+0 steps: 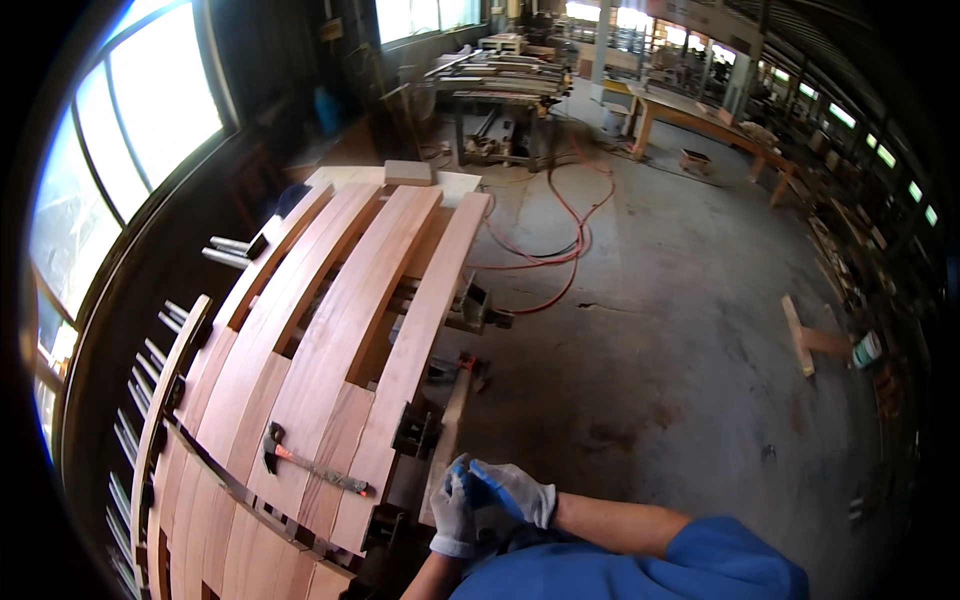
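Observation:
My left hand and my right hand meet in front of my body, both in pale work gloves with blue palms. Their fingers are bent and drawn together, touching at the tips. Whatever lies between them, if anything, is hidden. To their left, long light-wood boards lie side by side on a clamping bench. A claw hammer with a worn orange-and-grey handle rests across the boards, out of my hands. Dark metal clamp heads line the boards' near right edge.
A curved metal bar crosses the boards, and several clamp rods stick out at the left. Red hoses loop over the floor. A wooden T-shaped piece lies right, near a small can. A long workbench stands farther back.

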The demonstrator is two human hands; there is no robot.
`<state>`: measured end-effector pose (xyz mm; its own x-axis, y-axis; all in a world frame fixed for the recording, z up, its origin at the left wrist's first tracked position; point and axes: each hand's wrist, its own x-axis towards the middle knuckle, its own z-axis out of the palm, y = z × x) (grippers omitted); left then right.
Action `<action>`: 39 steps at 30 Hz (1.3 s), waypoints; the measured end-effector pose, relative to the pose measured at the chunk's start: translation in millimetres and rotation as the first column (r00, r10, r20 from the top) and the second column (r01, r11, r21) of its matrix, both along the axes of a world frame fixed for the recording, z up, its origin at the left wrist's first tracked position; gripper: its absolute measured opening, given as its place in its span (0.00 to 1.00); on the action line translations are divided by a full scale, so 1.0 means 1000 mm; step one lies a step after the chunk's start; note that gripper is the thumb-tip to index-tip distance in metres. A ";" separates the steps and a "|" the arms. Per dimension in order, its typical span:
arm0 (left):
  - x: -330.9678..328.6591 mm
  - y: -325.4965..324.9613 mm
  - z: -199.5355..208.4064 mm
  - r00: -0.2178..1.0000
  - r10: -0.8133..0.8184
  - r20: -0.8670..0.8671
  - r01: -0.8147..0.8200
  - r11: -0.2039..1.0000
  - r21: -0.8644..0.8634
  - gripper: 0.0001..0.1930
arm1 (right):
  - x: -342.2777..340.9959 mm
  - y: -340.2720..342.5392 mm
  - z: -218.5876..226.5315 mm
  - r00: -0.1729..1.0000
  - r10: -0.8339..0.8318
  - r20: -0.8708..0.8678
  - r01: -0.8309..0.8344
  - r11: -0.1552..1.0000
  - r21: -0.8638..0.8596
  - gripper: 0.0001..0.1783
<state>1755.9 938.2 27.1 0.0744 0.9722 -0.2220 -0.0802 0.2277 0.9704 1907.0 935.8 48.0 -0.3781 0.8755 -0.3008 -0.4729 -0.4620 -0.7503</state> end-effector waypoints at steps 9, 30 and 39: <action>0.012 -0.021 -0.016 0.974 0.004 -0.225 0.016 0.996 0.085 0.21 | 0.011 -0.046 -0.029 0.857 -0.086 -0.508 -0.060 0.963 -0.264 0.25; 0.118 0.019 0.028 0.751 -0.601 -0.274 0.593 0.796 -0.120 0.08 | 0.190 -0.063 -0.021 0.234 -0.644 0.729 -0.096 0.730 0.676 0.32; 0.118 0.021 0.032 0.753 -0.057 -0.655 0.420 0.808 0.413 0.15 | 0.195 -0.058 -0.008 0.785 -0.162 0.598 0.025 0.973 0.230 0.18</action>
